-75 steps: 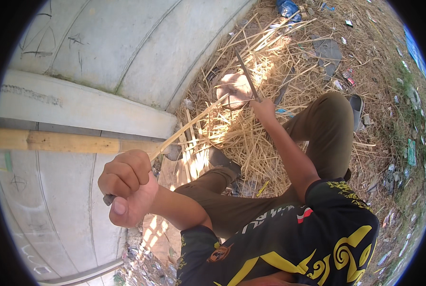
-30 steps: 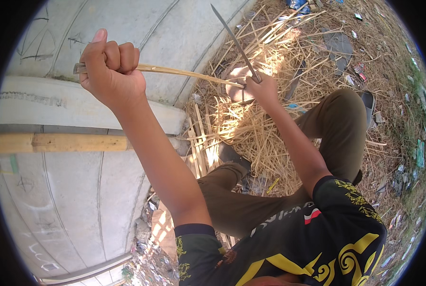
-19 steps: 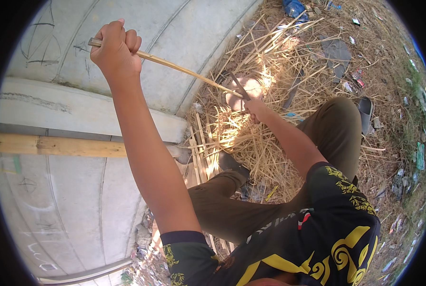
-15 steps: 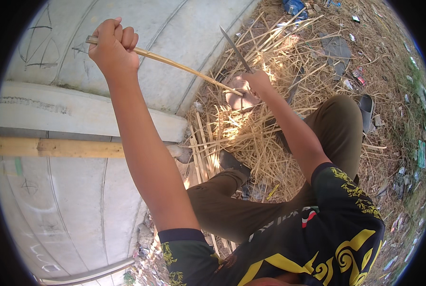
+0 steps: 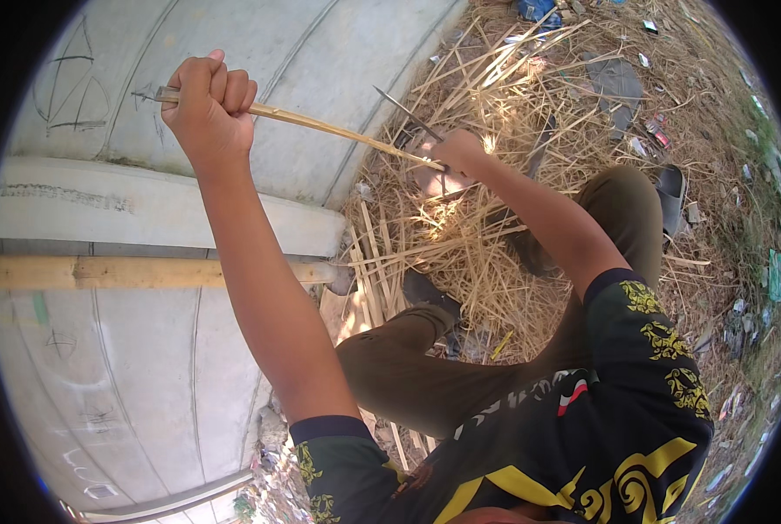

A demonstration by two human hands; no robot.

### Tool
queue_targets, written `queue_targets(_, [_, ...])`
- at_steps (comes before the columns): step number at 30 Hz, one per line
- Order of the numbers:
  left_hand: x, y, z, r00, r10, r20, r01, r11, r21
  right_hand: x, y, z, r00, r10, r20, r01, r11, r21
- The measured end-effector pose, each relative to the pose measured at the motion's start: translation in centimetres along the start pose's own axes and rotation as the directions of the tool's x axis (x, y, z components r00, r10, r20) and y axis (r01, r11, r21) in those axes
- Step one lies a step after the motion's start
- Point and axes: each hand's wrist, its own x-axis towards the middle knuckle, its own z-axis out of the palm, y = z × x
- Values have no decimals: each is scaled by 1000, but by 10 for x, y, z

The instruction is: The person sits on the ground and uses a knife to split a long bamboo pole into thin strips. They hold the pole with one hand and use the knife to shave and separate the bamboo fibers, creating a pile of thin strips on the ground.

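Note:
My left hand (image 5: 209, 109), raised against the pale wall at the upper left, is wrapped round one end of a long thin bamboo strip (image 5: 338, 133). The strip slants down to the right, and its far end lies on a round block (image 5: 434, 182) on the ground. My right hand (image 5: 462, 152) is closed over the handle of a long knife, just above the block. The knife's dark blade (image 5: 405, 110) points up and to the left over the strip; the handle itself is hidden by my fingers.
Loose bamboo slivers (image 5: 486, 288) cover the ground round my legs. A thick bamboo pole (image 5: 146, 272) runs along the concrete wall (image 5: 146, 341) at left. Another dark blade-like piece (image 5: 543, 147) lies right of the block. A sandal (image 5: 672, 203) and scattered litter lie farther right.
My right hand has come down slightly to the left, and the knife blade has swung lower and leftward toward the strip. My left hand has dropped slightly, still gripping the strip.

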Motion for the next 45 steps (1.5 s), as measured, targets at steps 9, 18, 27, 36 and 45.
queue_targets(9, [-6,7,-14,998,3,-70,-6,999,-42,-12,109,40,960,-238,-147,225,969,-97])
queue_targets(18, [-29,15,-48,987,-38,-158,36,999,-13,-11,9,35,958,-210,196,258,928,-268])
queue_targets(27, [-87,24,-73,998,55,6,-55,998,-35,-5,181,45,992,118,34,-87,874,-478])
queue_targets(36, [-179,32,-98,876,272,398,-153,940,-307,-6,93,75,852,-517,77,516,806,-290])
queue_targets(45, [-171,21,-107,796,307,522,-70,903,-424,55,249,-5,935,-34,352,306,576,-758])
